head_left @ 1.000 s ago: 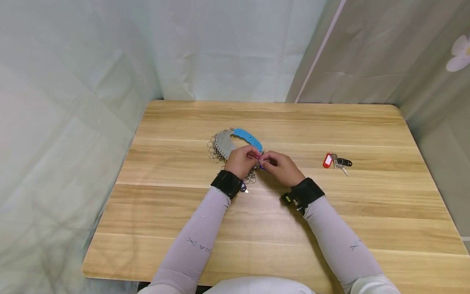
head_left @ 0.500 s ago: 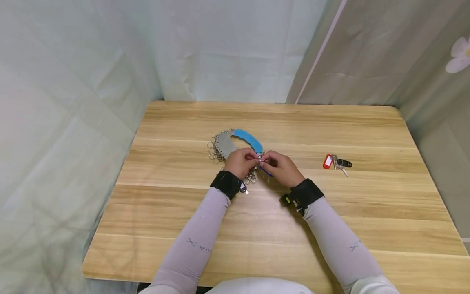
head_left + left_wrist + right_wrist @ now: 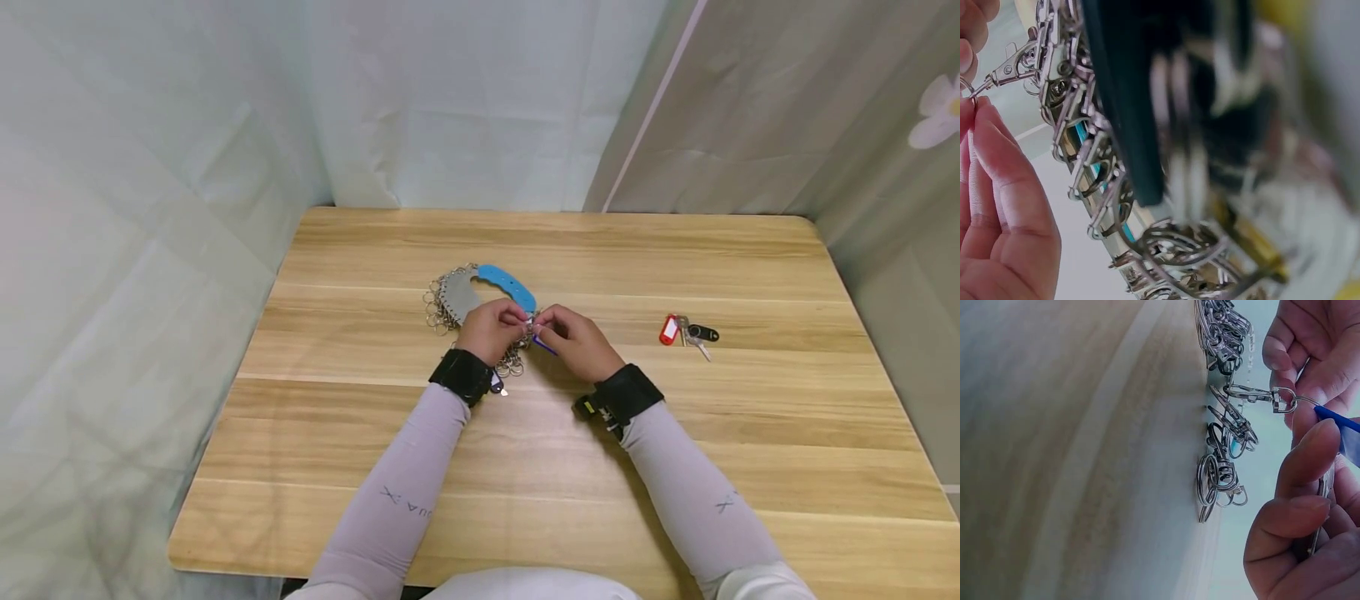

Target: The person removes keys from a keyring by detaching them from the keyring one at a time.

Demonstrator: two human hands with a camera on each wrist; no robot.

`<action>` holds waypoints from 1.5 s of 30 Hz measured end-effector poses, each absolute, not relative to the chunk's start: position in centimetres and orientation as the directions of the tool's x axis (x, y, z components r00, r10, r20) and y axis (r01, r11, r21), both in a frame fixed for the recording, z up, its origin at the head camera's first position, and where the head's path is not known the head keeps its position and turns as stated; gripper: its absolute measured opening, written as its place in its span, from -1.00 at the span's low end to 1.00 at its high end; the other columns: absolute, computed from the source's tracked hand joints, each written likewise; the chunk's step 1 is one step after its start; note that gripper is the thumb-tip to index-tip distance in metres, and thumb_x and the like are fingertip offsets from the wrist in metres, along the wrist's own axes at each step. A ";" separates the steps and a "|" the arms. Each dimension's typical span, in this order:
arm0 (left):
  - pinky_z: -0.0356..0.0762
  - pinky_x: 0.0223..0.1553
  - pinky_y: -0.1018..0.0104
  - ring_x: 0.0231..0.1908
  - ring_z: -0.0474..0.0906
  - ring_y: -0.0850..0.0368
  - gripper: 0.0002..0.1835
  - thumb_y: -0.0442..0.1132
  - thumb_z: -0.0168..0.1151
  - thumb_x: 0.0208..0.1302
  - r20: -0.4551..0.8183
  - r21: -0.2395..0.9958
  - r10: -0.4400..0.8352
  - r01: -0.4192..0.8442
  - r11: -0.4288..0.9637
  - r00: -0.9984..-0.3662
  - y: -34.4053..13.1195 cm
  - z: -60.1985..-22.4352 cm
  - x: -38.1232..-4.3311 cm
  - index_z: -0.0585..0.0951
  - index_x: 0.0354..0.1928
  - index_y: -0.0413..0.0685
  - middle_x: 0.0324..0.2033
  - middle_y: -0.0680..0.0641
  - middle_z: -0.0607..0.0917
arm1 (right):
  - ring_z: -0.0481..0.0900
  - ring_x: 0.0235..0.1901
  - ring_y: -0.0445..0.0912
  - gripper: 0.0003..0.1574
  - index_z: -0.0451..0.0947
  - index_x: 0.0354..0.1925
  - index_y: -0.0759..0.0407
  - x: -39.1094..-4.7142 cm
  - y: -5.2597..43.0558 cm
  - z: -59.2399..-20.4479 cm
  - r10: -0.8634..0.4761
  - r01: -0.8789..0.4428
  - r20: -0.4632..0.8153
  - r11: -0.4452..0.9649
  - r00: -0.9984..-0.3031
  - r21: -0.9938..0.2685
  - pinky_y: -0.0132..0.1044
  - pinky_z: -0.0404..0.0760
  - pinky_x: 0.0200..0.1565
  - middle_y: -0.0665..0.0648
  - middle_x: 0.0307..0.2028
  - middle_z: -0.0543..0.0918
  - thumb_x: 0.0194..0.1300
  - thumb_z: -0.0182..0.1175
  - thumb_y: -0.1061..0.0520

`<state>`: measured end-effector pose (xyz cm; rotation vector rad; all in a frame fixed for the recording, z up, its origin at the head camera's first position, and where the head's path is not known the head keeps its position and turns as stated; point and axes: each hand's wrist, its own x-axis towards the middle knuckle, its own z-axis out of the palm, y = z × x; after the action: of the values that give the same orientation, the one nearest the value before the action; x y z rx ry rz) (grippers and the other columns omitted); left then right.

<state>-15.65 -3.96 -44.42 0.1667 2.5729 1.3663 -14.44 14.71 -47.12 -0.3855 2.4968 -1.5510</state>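
A curved metal key holder [image 3: 459, 293] with a blue handle [image 3: 506, 283] lies on the table, its edge hung with several snap hooks and rings. My left hand [image 3: 491, 329] is at its near end, pinching a small split ring [image 3: 1307, 400] by the swivel of one snap hook [image 3: 1250, 394]. Opposite it, my right hand [image 3: 581, 343] grips a metal key [image 3: 1324, 487] between thumb and fingers, with a blue key tag [image 3: 1349, 434] beside them. Whether the ring's coil is parted cannot be made out. Part of the holder is hidden behind my left hand.
To the right on the wooden table [image 3: 750, 433] lie a red key tag [image 3: 668, 329], a black key tag [image 3: 703, 332] and loose-looking keys [image 3: 701, 352]. A dark tag [image 3: 497, 382] shows beside my left wrist. Curtains [image 3: 480, 108] stand behind the table.
The blue tag, mostly hidden a second ago, now shows below my right fingers. Both hands stay at the same spot with small finger shifts; the key holder has not moved.
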 end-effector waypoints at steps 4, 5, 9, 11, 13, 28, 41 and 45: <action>0.65 -0.10 0.29 -0.18 0.74 0.07 -0.87 -0.34 0.36 0.29 -0.137 0.840 0.219 0.004 0.543 -0.966 -3.9 -44.4 -15.6 0.69 -0.14 -0.09 -0.23 -0.10 0.80 | 0.54 -0.19 -0.09 -0.85 0.60 -0.11 0.07 -14.4 14.7 -47.1 -0.309 -0.126 -0.013 0.424 -0.951 -0.897 -0.31 0.50 -0.17 0.08 -0.16 0.68 0.50 0.15 0.05; 0.65 -0.10 0.29 -0.19 0.74 0.08 -0.87 -0.35 0.36 0.28 -0.135 0.839 0.223 0.009 0.544 -0.965 -3.9 -44.4 -15.6 0.69 -0.14 -0.09 -0.23 -0.09 0.79 | 0.54 -0.19 -0.09 -0.84 0.61 -0.11 0.07 -14.4 14.7 -47.1 -0.309 -0.126 -0.013 0.426 -0.951 -0.896 -0.30 0.50 -0.17 0.08 -0.16 0.68 0.50 0.15 0.05; 0.65 -0.10 0.31 -0.20 0.74 0.11 -0.92 -0.34 0.37 0.28 -0.119 0.825 0.232 0.034 0.563 -0.965 -3.9 -44.5 -15.6 0.69 -0.21 -0.07 -0.24 -0.07 0.79 | 0.53 -0.15 -0.08 -0.79 0.62 -0.09 0.11 -14.3 14.7 -47.1 -0.312 -0.126 -0.013 0.424 -0.950 -0.897 -0.27 0.50 -0.12 0.11 -0.13 0.68 0.52 0.13 0.04; 0.64 -0.11 0.32 -0.21 0.73 0.12 -0.95 -0.33 0.38 0.27 -0.112 0.817 0.234 0.045 0.574 -0.966 -3.9 -44.5 -15.5 0.70 -0.25 -0.06 -0.25 -0.06 0.79 | 0.53 -0.14 -0.07 -0.77 0.62 -0.09 0.12 -14.3 14.6 -47.0 -0.312 -0.125 -0.015 0.424 -0.950 -0.897 -0.25 0.49 -0.11 0.13 -0.12 0.68 0.52 0.12 0.03; 0.64 -0.12 0.32 -0.22 0.73 0.11 -0.96 -0.32 0.38 0.27 -0.107 0.815 0.235 0.051 0.578 -0.966 -3.9 -44.5 -15.5 0.70 -0.27 -0.06 -0.25 -0.06 0.79 | 0.52 -0.14 -0.05 -0.76 0.62 -0.08 0.14 -14.3 14.6 -47.0 -0.309 -0.117 -0.021 0.423 -0.951 -0.899 -0.24 0.49 -0.10 0.14 -0.11 0.68 0.53 0.12 0.02; 0.57 -0.16 0.32 -0.26 0.68 0.13 -0.95 -0.27 0.38 0.27 -0.105 0.794 0.237 0.063 0.605 -0.966 -4.0 -44.6 -15.6 0.70 -0.25 -0.03 -0.29 -0.04 0.77 | 0.53 -0.12 -0.04 -0.74 0.62 -0.05 0.18 -14.3 14.5 -46.9 -0.306 -0.109 -0.032 0.433 -0.951 -0.895 -0.22 0.49 -0.08 0.18 -0.08 0.69 0.53 0.10 0.05; 0.48 -0.24 0.35 -0.31 0.60 0.14 -0.94 -0.27 0.36 0.30 -0.094 0.771 0.240 0.082 0.632 -0.966 -3.9 -44.4 -15.5 0.64 -0.29 0.03 -0.36 -0.01 0.71 | 0.52 -0.23 -0.08 -0.79 0.62 -0.09 0.11 -14.3 14.5 -46.8 -0.316 -0.131 -0.017 0.440 -0.949 -0.888 -0.28 0.50 -0.17 0.11 -0.18 0.66 0.53 0.10 0.04; 0.46 -0.26 0.37 -0.34 0.58 0.15 -0.93 -0.29 0.36 0.30 -0.083 0.771 0.253 0.098 0.629 -0.964 -3.9 -44.5 -15.4 0.64 -0.29 0.02 -0.38 -0.01 0.69 | 0.51 -0.25 -0.07 -0.77 0.61 -0.08 0.12 -14.3 14.5 -46.9 -0.317 -0.125 -0.023 0.439 -0.948 -0.890 -0.26 0.49 -0.18 0.12 -0.20 0.65 0.54 0.10 0.03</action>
<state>-15.44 -3.87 -44.48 0.2904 2.6661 1.2464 -14.31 14.53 -46.91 -0.3889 2.5018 -1.5233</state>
